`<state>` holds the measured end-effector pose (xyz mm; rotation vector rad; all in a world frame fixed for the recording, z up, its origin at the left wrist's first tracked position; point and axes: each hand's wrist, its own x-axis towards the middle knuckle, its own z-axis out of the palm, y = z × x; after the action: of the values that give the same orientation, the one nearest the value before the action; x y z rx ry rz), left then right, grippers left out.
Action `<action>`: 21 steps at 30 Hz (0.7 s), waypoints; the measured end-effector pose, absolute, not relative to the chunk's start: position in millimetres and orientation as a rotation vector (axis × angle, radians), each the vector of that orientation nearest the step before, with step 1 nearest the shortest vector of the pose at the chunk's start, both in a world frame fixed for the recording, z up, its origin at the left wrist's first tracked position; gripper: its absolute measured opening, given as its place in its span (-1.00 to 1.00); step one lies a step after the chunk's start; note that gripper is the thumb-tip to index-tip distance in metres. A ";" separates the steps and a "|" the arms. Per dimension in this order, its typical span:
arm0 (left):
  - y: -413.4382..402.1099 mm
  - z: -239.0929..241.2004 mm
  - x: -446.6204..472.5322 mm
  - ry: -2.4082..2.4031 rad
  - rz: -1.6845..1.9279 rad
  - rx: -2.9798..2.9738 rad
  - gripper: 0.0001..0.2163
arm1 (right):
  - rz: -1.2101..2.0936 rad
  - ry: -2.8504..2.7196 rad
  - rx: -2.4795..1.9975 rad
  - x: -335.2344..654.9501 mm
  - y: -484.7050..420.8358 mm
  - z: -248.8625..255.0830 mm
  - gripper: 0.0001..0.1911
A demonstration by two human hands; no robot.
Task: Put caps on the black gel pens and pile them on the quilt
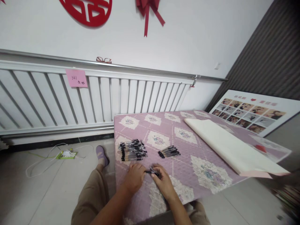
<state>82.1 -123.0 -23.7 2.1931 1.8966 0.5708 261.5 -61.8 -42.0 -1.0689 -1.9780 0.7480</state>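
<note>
My left hand (134, 177) and my right hand (163, 181) are close together over the near side of the table. Between them is a black pen (148, 171), lying roughly crosswise. The fingers of my right hand are closed around its clip end, while my left fingertips pinch the other end. Beyond my left hand lies a large pile of similar black-ended pens (132, 150), mostly side by side. To its right, past my right hand, a smaller group of pens (169, 151) lies at a slant.
A purple flowered cloth (159, 125) covers the table. On its right lies a folded cream sheet (217, 143), with a photo board (248, 114) behind. A white radiator (140, 93) runs along the wall. A power strip (67, 154) with cables is on the floor left.
</note>
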 end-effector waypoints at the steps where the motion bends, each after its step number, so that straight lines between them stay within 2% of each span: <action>1: -123.0 -23.3 82.0 1.892 0.570 2.195 -0.85 | 0.723 -2.000 -1.078 261.0 -61.9 -41.5 -0.82; 6: -123.0 -21.9 82.2 1.875 0.576 2.202 -0.85 | 0.644 -2.096 -1.099 260.0 -61.5 -41.4 -0.72; 21: -124.7 -23.8 82.0 1.962 0.658 2.137 -0.88 | 0.721 -1.890 -1.121 262.7 -61.0 -51.8 -0.81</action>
<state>82.0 -124.7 -23.8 2.1374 1.9621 0.6581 262.7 -61.0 -51.8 -1.1207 -1.8902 0.7213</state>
